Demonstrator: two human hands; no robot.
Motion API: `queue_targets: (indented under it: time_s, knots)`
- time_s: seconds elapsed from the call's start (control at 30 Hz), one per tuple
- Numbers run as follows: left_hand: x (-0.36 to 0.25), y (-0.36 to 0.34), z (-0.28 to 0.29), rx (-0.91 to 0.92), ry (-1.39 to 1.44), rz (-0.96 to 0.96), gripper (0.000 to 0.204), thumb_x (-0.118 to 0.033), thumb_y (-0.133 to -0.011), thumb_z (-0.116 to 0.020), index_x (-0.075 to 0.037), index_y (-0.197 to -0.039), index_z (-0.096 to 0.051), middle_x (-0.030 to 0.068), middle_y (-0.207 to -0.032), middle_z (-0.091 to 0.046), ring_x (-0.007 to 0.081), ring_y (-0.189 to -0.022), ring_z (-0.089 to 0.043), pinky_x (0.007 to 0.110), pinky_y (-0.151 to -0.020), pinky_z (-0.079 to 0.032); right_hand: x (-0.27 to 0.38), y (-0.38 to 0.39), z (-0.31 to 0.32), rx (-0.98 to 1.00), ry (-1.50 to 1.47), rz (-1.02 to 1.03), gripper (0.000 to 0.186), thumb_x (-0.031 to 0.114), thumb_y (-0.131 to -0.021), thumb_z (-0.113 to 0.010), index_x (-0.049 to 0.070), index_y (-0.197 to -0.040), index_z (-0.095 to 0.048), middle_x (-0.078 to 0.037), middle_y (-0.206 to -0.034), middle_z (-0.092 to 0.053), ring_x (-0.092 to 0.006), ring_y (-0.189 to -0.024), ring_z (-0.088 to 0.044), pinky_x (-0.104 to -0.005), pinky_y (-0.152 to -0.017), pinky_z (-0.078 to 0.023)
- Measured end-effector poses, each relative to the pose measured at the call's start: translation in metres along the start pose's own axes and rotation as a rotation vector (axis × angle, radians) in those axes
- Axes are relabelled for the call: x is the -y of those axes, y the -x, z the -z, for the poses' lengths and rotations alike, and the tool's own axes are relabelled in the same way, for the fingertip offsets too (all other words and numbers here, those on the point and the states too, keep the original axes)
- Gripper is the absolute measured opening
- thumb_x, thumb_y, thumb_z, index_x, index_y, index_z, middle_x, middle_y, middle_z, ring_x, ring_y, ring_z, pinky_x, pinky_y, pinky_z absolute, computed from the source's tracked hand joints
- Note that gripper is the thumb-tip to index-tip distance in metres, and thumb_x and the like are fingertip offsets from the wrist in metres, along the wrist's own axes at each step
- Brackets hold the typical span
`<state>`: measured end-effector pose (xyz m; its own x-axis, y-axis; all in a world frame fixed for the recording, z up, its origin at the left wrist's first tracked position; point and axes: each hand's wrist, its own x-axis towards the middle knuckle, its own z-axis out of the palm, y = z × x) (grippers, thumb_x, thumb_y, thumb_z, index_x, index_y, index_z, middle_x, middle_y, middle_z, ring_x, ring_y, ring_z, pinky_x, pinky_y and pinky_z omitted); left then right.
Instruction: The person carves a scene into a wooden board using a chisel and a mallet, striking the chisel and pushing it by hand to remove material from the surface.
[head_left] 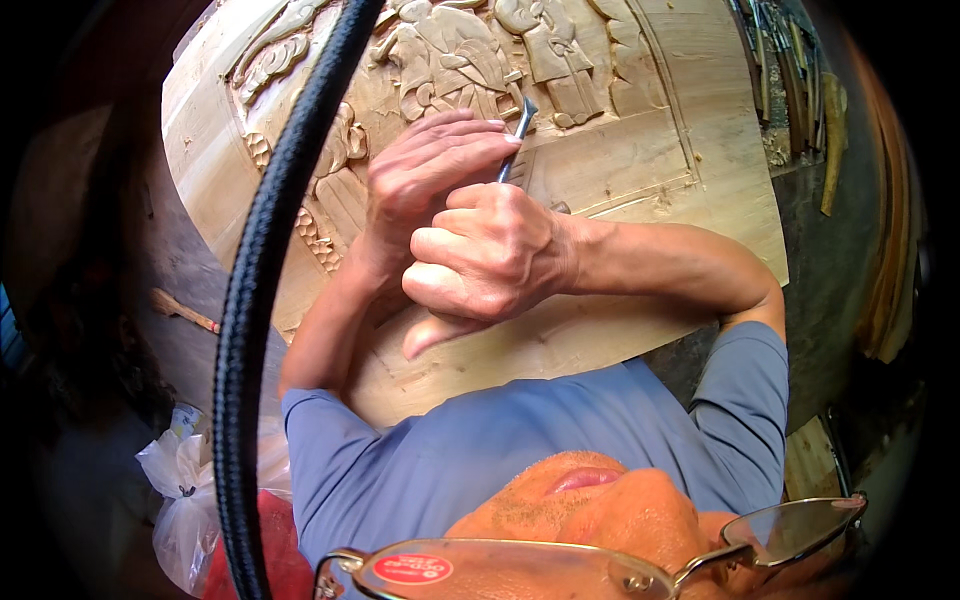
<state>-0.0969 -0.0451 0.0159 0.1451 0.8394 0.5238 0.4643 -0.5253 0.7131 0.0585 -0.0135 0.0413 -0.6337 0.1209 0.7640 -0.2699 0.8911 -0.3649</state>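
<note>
A wooden panel point(640, 165) carved with figures in relief lies in front of me. My right hand point(490, 250) is closed round the handle of a chisel, its thumb pointing to the lower left. From the fist the chisel's metal shaft point(521, 123) runs up and away to a flared tip over the lower edge of the carved figures point(450, 60). My left hand point(430, 165) is close behind it, fingers stretched out and held near together, with fingertips touching the shaft. Its thumb is hidden behind the right hand.
Several long carving tools point(785, 70) lie at the far right, beside a curved wooden stick point(832, 145). A wooden-handled brush point(185, 310) is left of the panel. Lower left stands a clear plastic bag point(185, 500). A black braided cable point(270, 240) crosses the view.
</note>
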Motion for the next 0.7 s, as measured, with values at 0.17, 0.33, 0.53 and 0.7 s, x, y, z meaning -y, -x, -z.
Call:
queue_targets:
  time_s: [0.17, 0.33, 0.53, 0.7]
  knots:
    - [-0.015, 0.039, 0.009, -0.199, 0.424, 0.43, 0.031, -0.017, -0.106, -0.078, 0.005, -0.128, -0.078, 0.016, -0.121, -0.083, 0.0275, -0.119, -0.078, 0.044, -0.105, -0.061, 0.007, 0.002, -0.003, 0.03, 0.048, -0.048, 0.06, 0.059, -0.096, -0.075, 0.012, -0.071, -0.047, -0.003, -0.069, -0.039, -0.0178, -0.052, -0.047, -0.0345, -0.051, -0.04]
    - [-0.042, 0.055, 0.024, -0.08, 0.765, 0.654, 0.106, -0.08, -0.108, -0.048, 0.015, -0.154, -0.054, 0.0316, -0.147, -0.068, 0.037, -0.137, -0.068, 0.048, -0.119, -0.051, 0.0, 0.013, -0.009, 0.023, 0.035, -0.07, 0.056, 0.054, -0.095, -0.078, 0.012, -0.071, -0.05, -0.003, -0.07, -0.046, -0.0175, -0.054, -0.051, -0.0353, -0.051, -0.044]
    - [-0.073, 0.077, 0.018, -0.009, 0.757, 0.723, 0.153, -0.111, -0.078, -0.043, 0.014, -0.165, -0.039, 0.0348, -0.162, -0.053, 0.0414, -0.149, -0.058, 0.05, -0.126, -0.043, 0.003, 0.021, -0.021, -0.004, 0.051, -0.055, 0.052, 0.048, -0.095, -0.078, 0.012, -0.071, -0.05, -0.002, -0.072, -0.048, -0.0164, -0.055, -0.055, -0.0334, -0.054, -0.05]
    - [-0.076, 0.09, 0.015, -0.034, 0.768, 0.756, 0.163, -0.111, -0.068, -0.059, 0.015, -0.169, -0.031, 0.0282, -0.156, -0.056, 0.0368, -0.149, -0.057, 0.046, -0.126, -0.043, 0.002, 0.019, -0.023, -0.028, 0.079, -0.033, 0.052, 0.053, -0.097, -0.076, 0.012, -0.071, -0.056, 0.0, -0.068, -0.049, -0.0135, -0.054, -0.06, -0.0333, -0.053, -0.056]
